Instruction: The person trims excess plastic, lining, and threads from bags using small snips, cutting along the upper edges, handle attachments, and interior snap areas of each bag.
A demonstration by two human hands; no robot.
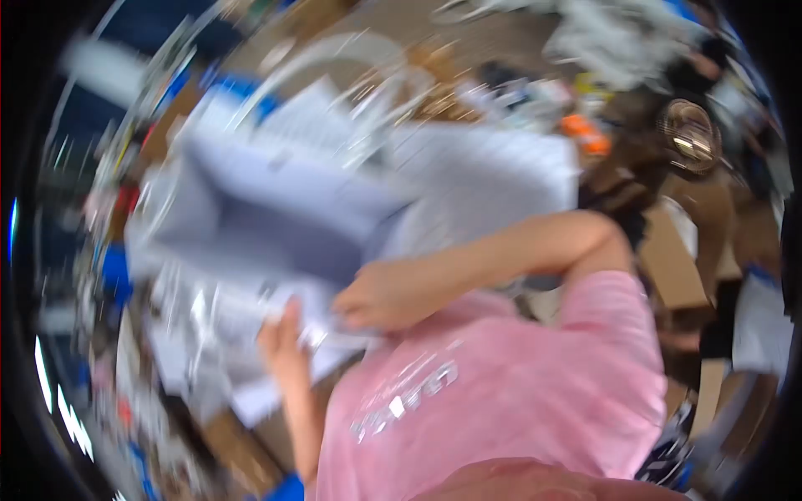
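The view is smeared by motion. A white box-like container stands open in front of me, its grey-lavender inside facing up. My right hand is at the container's near right edge, with fingers curled closed; what they grip is too blurred to make out. Lower and to the left, my left hand has fingers pointing up and apart, close to the container's near side. Thin shiny clear plastic lies left of it. Beyond my right forearm is a white sheet or panel.
White straps or tubing arch behind the container. An orange item and several small things lie farther back. Cardboard stands at the right, near a round metallic fan-like object. Another cardboard piece is at the lower left.
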